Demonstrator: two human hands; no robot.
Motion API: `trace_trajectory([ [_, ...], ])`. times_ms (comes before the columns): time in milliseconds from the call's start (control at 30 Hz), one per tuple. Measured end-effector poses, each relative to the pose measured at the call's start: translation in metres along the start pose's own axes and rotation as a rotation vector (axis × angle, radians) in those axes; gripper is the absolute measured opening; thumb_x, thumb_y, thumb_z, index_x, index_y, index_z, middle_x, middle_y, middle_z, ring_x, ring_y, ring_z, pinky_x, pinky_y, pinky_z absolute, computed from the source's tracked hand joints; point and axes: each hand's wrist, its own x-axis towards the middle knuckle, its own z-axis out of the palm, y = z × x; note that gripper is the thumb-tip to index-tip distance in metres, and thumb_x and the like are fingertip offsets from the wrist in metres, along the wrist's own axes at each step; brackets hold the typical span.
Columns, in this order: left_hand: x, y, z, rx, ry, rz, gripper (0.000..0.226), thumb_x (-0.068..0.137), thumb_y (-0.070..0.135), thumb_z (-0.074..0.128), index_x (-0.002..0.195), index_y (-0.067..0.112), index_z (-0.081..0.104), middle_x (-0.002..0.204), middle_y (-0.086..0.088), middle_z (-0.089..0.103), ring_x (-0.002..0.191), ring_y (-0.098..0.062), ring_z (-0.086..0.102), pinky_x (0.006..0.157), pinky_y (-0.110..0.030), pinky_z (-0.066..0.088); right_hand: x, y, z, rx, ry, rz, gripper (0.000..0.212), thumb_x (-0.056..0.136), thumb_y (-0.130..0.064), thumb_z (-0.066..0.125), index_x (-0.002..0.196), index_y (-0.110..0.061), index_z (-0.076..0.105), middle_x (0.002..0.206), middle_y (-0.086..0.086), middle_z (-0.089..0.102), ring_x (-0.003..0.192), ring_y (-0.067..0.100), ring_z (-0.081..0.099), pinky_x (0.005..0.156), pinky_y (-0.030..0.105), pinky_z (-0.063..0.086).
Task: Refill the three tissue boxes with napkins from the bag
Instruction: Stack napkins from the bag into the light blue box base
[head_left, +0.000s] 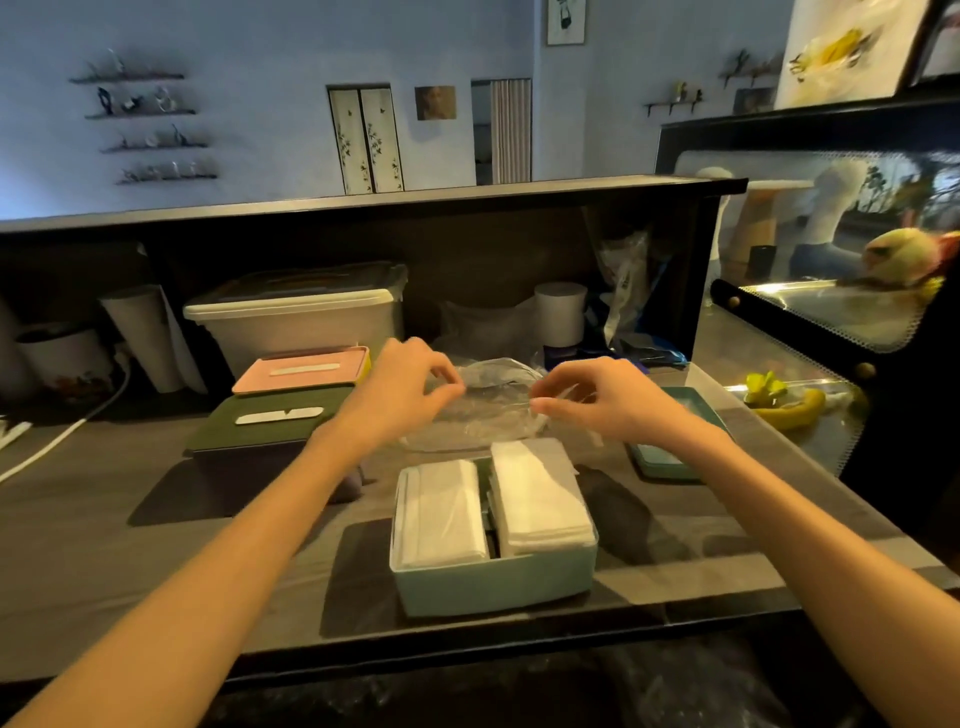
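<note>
Both hands work the clear bag (483, 402) lying on the tabletop (130, 525) just behind the open teal box (493, 577). The left hand (402, 387) pinches its left edge, the right hand (592, 397) its right. To do this well, I'd pull the mouth apart gently, keeping the film low. The box holds two napkin stacks (540, 499), long axes running away from the person.
</note>
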Motion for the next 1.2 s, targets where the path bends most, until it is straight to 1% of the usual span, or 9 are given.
trace_trajectory([
  [100,0.035,-0.028,0.021,0.174,-0.172,-0.099,0.020,0.098,0.029,0.064,0.114,0.026,0.076,0.147,-0.005,0.048,0.134,-0.026,0.044,0.111,-0.043,0.039,0.043,0.017,0.026,-0.033,-0.132,-0.003,0.034,0.096,-0.030,0.070,0.128,-0.021,0.067,0.117,-0.007,0.070,0.104,0.008,0.068,0.095,0.027,0.056],
  [200,0.059,-0.046,0.050,0.191,-0.327,-0.227,0.034,0.100,0.027,0.060,0.133,0.020,0.064,0.155,-0.009,0.039,0.142,-0.029,0.036,0.116,-0.045,0.035,0.085,0.027,0.052,-0.092,-0.254,-0.001,0.042,0.098,-0.024,0.067,0.138,-0.016,0.058,0.132,0.001,0.065,0.117,0.016,0.064,0.103,0.034,0.053],
  [400,0.094,-0.064,0.064,-0.071,0.014,-0.268,0.046,0.101,0.010,0.057,0.146,0.013,0.049,0.146,-0.008,0.048,0.135,-0.031,0.045,0.111,-0.042,0.039,0.160,0.038,0.089,-0.275,-0.245,-0.029,0.049,0.102,-0.019,0.057,0.150,-0.014,0.046,0.147,0.009,0.055,0.133,0.027,0.052,0.109,0.037,0.041],
  [533,0.103,-0.071,0.071,-0.128,0.056,-0.260,0.047,0.098,0.004,0.059,0.144,0.016,0.053,0.144,-0.003,0.051,0.130,-0.026,0.051,0.107,-0.038,0.044,0.195,0.038,0.115,-0.304,-0.315,0.001,0.055,0.099,-0.017,0.059,0.151,-0.012,0.042,0.153,0.013,0.047,0.140,0.030,0.046,0.115,0.040,0.036],
  [633,0.105,-0.075,0.077,-0.139,0.070,-0.237,0.048,0.098,0.001,0.057,0.142,0.018,0.054,0.143,-0.001,0.052,0.128,-0.025,0.052,0.106,-0.041,0.047,0.206,0.040,0.130,-0.365,-0.355,0.012,0.062,0.103,-0.022,0.049,0.160,-0.012,0.026,0.165,0.013,0.028,0.150,0.032,0.031,0.122,0.043,0.027],
  [700,0.106,-0.077,0.080,-0.132,0.065,-0.232,0.048,0.098,0.002,0.057,0.143,0.018,0.054,0.144,0.000,0.051,0.129,-0.025,0.052,0.106,-0.041,0.047,0.206,0.042,0.134,-0.418,-0.371,0.019,0.061,0.104,-0.024,0.047,0.160,-0.012,0.025,0.165,0.014,0.028,0.149,0.035,0.031,0.121,0.044,0.029],
  [900,0.106,-0.072,0.080,-0.094,0.041,-0.258,0.052,0.098,0.002,0.058,0.147,0.018,0.049,0.147,-0.001,0.048,0.133,-0.024,0.047,0.108,-0.041,0.046,0.186,0.038,0.131,-0.529,-0.320,-0.045,0.045,0.098,-0.024,0.059,0.140,-0.010,0.053,0.150,0.020,0.035,0.135,0.040,0.042,0.113,0.050,0.040],
  [1100,0.099,-0.066,0.078,-0.068,0.009,-0.287,0.052,0.099,0.004,0.057,0.149,0.018,0.046,0.149,-0.001,0.045,0.135,-0.024,0.044,0.106,-0.039,0.045,0.157,0.031,0.114,-0.496,-0.306,-0.099,0.048,0.094,-0.019,0.069,0.137,-0.011,0.051,0.135,0.013,0.056,0.117,0.031,0.060,0.092,0.036,0.049],
  [1200,0.095,-0.062,0.075,-0.080,0.002,-0.297,0.052,0.099,0.005,0.058,0.149,0.017,0.046,0.150,-0.002,0.045,0.136,-0.025,0.045,0.107,-0.039,0.045,0.142,0.029,0.107,-0.546,-0.271,-0.161,0.043,0.093,-0.012,0.070,0.133,-0.014,0.056,0.130,0.009,0.059,0.112,0.029,0.063,0.092,0.036,0.052],
])
